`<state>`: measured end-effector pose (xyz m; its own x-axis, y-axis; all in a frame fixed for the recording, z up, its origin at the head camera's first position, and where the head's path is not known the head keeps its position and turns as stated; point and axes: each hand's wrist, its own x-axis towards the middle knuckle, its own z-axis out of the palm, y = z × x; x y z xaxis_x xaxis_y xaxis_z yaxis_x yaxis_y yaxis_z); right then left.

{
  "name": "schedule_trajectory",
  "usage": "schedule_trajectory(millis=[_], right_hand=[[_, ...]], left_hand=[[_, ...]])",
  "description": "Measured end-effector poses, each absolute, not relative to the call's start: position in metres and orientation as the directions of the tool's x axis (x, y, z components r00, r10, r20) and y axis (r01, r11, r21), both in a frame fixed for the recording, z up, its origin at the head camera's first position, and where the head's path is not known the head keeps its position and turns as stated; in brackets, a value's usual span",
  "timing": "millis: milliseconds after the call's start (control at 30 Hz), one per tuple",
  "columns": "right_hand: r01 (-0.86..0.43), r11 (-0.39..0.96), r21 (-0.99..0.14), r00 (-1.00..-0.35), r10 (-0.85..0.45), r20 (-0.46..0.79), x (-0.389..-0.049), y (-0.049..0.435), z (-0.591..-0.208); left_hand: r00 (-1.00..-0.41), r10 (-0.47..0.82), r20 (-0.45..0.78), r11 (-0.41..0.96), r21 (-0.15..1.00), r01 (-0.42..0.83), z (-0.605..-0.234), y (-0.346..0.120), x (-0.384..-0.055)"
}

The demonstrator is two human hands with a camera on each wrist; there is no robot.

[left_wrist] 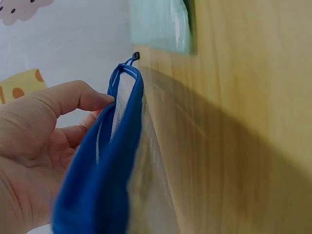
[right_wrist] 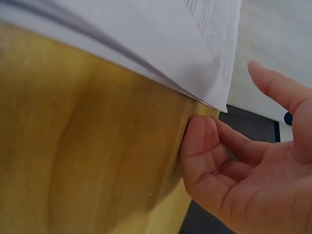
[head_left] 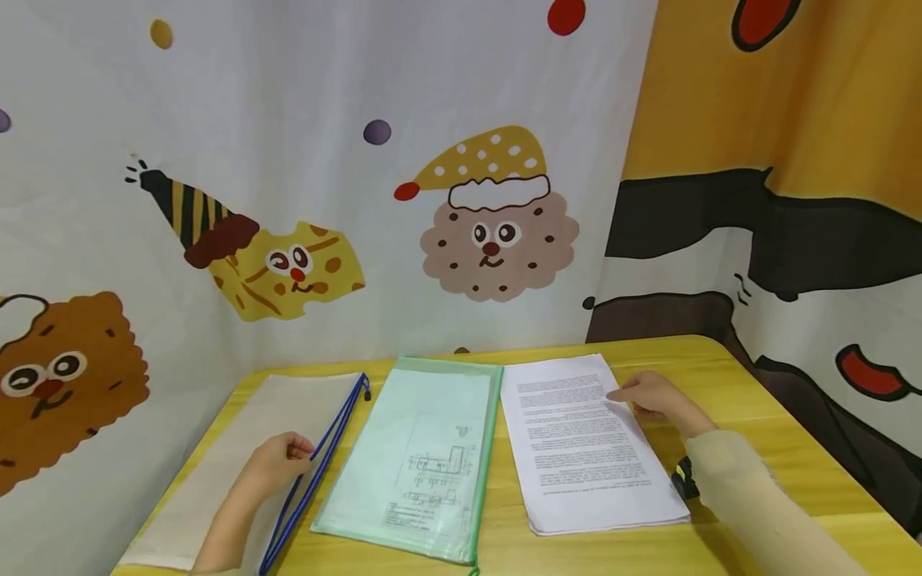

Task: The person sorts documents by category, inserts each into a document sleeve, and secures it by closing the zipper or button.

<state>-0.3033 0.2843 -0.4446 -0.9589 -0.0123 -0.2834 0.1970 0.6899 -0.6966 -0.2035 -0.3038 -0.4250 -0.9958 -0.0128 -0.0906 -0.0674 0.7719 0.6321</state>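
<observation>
My left hand (head_left: 274,468) pinches the blue-trimmed edge of a whitish zip document pouch (head_left: 209,472) at the left. In the left wrist view the pouch's blue edging (left_wrist: 129,131) stands parted, with a gap between its two sides, and thumb and finger meet on the nearer side. My right hand (head_left: 659,398) is at the right edge of a stack of printed sheets (head_left: 576,448). Seen from the right wrist, its thumb stands away from the paper (right_wrist: 146,39) and its other fingers curl loosely just below the stack's corner, holding nothing.
Between the pouch and the stack lies a green-edged clear pouch (head_left: 425,400) with a drawing showing through. The yellow wooden table (head_left: 720,384) backs onto a curtain (head_left: 310,96) printed with cartoon figures. A small dark object (head_left: 684,478) shows by the right sleeve.
</observation>
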Motion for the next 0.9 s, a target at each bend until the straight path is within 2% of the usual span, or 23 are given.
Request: schedule_trajectory(millis=[167, 300, 600, 900], right_hand=[[0.166, 0.789, -0.592, -0.96, -0.008, -0.28, -0.303, 0.272, -0.446], [0.141, 0.823, -0.549, -0.962, -0.017, -0.273, -0.301, 0.266, -0.447], [0.126, 0.845, -0.52, -0.965, -0.016, -0.261, -0.298, 0.261, -0.443], [0.146, 0.807, -0.572, -0.968, -0.004, -0.252, -0.298, 0.261, -0.442]], left_hand=[[-0.996, -0.013, -0.089, 0.748, 0.661, -0.069, -0.425, -0.294, -0.205], [-0.997, -0.011, -0.078, 0.744, 0.665, -0.06, -0.427, -0.29, -0.207], [-0.996, -0.024, -0.081, 0.744, 0.664, -0.072, -0.43, -0.289, -0.208], [-0.996, -0.025, -0.09, 0.736, 0.672, -0.08, -0.427, -0.288, -0.208]])
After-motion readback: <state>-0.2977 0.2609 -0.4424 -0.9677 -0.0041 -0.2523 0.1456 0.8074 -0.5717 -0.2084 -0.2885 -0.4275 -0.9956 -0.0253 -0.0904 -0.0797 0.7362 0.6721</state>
